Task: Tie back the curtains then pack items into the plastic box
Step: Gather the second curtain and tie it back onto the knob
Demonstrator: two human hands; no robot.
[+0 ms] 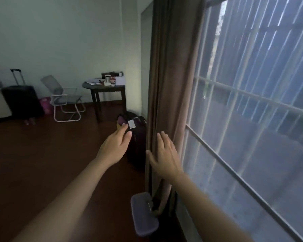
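At the window's (252, 105) left edge, the brown curtain (168, 84) hangs gathered in one bunch of folds, and I see no tie round it yet, so I judge the first half of the job only just begun. My right hand (164, 154) has its fingers straight and spread, laid flat on the folds as far as I can tell, with the thumb at the curtain's near edge. My left hand (115, 144) is also open and holds nothing, reaching in from the room side just beside the fabric, in front of a dark bag (138, 123) on the floor. A dark strip low in the folds might be the tie-back; it is too dim to say. The packing is all still ahead. A greyish-purple rounded thing (143, 213) lies by the curtain's foot, and I cannot tell whether it is the plastic box. Small items sit on the far tabletop (94, 85).
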